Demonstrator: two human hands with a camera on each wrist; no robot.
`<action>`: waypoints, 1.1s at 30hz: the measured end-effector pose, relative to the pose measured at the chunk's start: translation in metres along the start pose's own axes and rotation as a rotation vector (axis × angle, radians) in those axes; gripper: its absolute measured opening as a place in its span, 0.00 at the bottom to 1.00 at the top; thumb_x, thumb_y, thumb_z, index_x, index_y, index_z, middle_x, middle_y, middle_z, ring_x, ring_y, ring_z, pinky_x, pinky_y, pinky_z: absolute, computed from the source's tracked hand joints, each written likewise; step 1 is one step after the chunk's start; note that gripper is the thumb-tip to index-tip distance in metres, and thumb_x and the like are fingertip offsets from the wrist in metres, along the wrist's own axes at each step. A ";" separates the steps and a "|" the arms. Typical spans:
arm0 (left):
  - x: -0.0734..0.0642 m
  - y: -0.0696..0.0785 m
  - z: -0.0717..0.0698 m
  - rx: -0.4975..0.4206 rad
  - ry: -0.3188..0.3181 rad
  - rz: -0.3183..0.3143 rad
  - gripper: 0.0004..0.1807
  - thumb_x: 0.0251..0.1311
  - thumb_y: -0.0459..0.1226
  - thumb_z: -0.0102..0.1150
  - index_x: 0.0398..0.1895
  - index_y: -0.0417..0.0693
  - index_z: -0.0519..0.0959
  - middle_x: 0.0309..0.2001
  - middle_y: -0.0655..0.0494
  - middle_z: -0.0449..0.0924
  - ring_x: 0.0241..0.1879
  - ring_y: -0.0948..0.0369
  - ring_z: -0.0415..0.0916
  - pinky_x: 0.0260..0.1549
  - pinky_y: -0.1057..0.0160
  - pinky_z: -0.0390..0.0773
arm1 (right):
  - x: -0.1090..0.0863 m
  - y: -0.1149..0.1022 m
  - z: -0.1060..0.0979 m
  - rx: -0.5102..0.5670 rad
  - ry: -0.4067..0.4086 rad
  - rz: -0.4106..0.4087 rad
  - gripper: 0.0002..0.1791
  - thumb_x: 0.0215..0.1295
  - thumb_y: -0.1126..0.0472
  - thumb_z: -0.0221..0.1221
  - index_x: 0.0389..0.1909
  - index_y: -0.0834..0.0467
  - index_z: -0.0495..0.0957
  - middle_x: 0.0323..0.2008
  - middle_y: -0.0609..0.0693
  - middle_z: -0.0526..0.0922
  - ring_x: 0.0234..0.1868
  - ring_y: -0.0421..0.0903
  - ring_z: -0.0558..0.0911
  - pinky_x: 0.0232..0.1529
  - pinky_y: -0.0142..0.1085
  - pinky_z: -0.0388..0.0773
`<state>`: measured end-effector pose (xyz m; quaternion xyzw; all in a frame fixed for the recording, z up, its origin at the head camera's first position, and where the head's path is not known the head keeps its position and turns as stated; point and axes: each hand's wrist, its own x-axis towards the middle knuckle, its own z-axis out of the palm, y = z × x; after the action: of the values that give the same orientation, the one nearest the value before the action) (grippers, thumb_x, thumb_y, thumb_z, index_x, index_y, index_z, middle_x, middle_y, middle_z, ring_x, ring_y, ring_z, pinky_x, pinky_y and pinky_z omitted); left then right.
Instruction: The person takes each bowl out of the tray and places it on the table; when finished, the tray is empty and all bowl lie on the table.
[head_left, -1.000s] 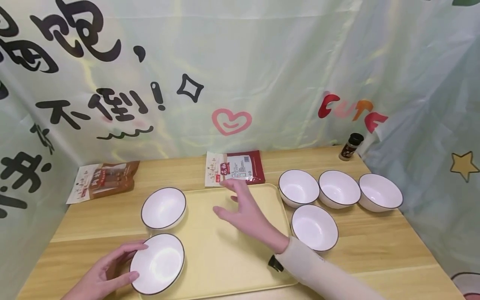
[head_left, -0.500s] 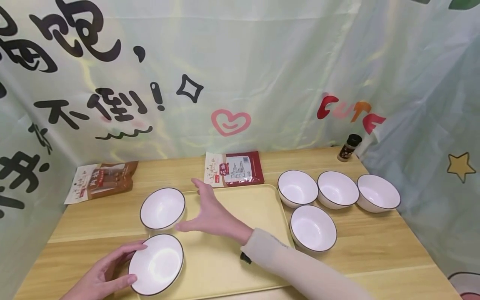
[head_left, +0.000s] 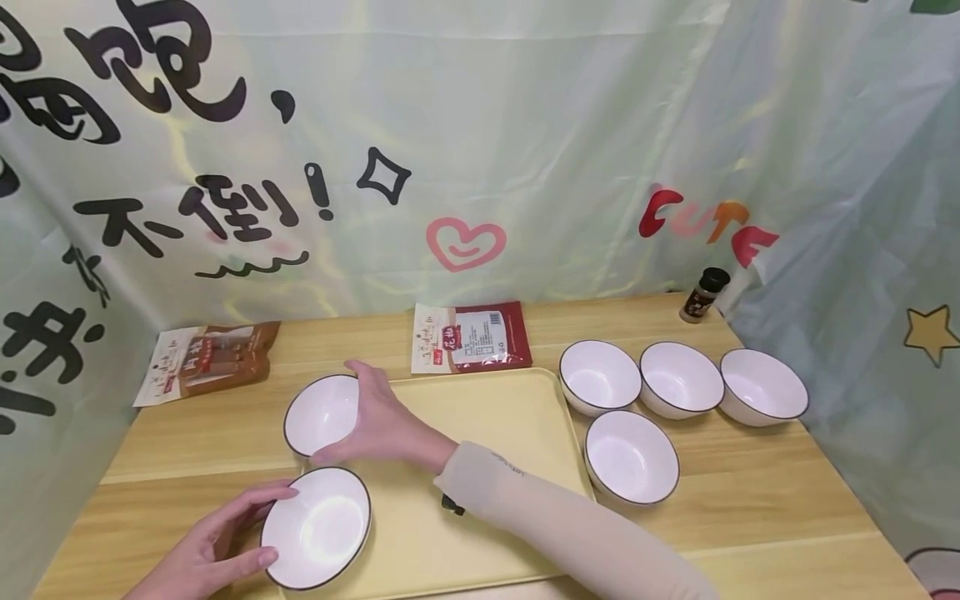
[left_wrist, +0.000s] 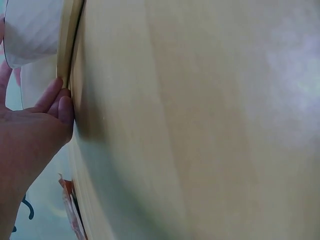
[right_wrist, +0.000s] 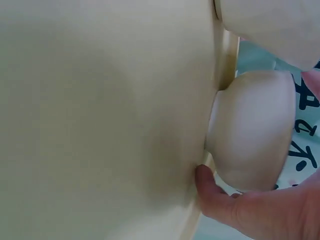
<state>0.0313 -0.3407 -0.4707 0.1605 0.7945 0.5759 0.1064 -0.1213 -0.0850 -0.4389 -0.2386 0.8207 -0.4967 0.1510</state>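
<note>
Two white bowls with dark rims stand at the tray's left side. My left hand [head_left: 213, 542] grips the nearer bowl [head_left: 318, 525] from the left, index finger at the back rim and thumb at the front. In the left wrist view its other fingers [left_wrist: 52, 97] touch the tray's edge [left_wrist: 70, 45]. Around the right side of the farther bowl [head_left: 318, 417] curves my right hand [head_left: 386, 429], thumb between the two bowls and fingers at the far rim. The right wrist view has this upright bowl [right_wrist: 255, 130] between thumb and fingers [right_wrist: 215, 195].
The yellow tray [head_left: 487, 417] lies on the wooden table. At its right are more white bowls, among them a near one [head_left: 630, 458] and a far one [head_left: 600, 375]. Behind stand a red spice packet [head_left: 480, 337], a brown packet [head_left: 217, 358] and a black-capped jar [head_left: 703, 296].
My right hand has moved left across the tray, from above its middle to the farther left bowl, and now reaches around it. The left hand stays on the nearer bowl.
</note>
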 end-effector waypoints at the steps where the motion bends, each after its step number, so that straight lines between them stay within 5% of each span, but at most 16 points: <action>1: 0.000 0.000 0.000 0.002 -0.001 0.008 0.29 0.73 0.23 0.62 0.75 0.42 0.75 0.74 0.64 0.74 0.71 0.75 0.69 0.65 0.76 0.66 | 0.001 0.000 0.001 -0.004 -0.002 -0.001 0.74 0.42 0.47 0.90 0.86 0.49 0.52 0.76 0.49 0.62 0.65 0.42 0.74 0.65 0.41 0.76; 8: -0.001 0.001 0.002 0.003 0.006 0.002 0.29 0.72 0.23 0.63 0.75 0.42 0.75 0.74 0.65 0.75 0.70 0.76 0.68 0.64 0.76 0.66 | 0.005 -0.003 0.007 -0.044 -0.003 -0.006 0.73 0.40 0.47 0.90 0.85 0.47 0.54 0.75 0.48 0.64 0.62 0.42 0.76 0.63 0.37 0.77; 28: -0.001 0.003 0.002 0.000 0.034 -0.143 0.28 0.75 0.28 0.64 0.76 0.45 0.75 0.73 0.69 0.74 0.69 0.78 0.68 0.64 0.76 0.66 | 0.007 -0.004 0.008 -0.150 0.011 -0.014 0.72 0.40 0.44 0.89 0.84 0.55 0.57 0.68 0.53 0.68 0.55 0.41 0.78 0.56 0.34 0.79; 33: -0.001 0.003 0.002 0.008 0.036 -0.133 0.28 0.75 0.28 0.64 0.76 0.45 0.75 0.73 0.69 0.75 0.69 0.78 0.68 0.64 0.75 0.66 | 0.008 -0.004 0.005 -0.157 -0.017 -0.021 0.73 0.39 0.44 0.90 0.85 0.54 0.57 0.67 0.50 0.68 0.54 0.40 0.78 0.56 0.33 0.79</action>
<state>0.0338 -0.3383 -0.4682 0.0975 0.8076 0.5670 0.1292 -0.1251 -0.0946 -0.4381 -0.2625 0.8533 -0.4303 0.1333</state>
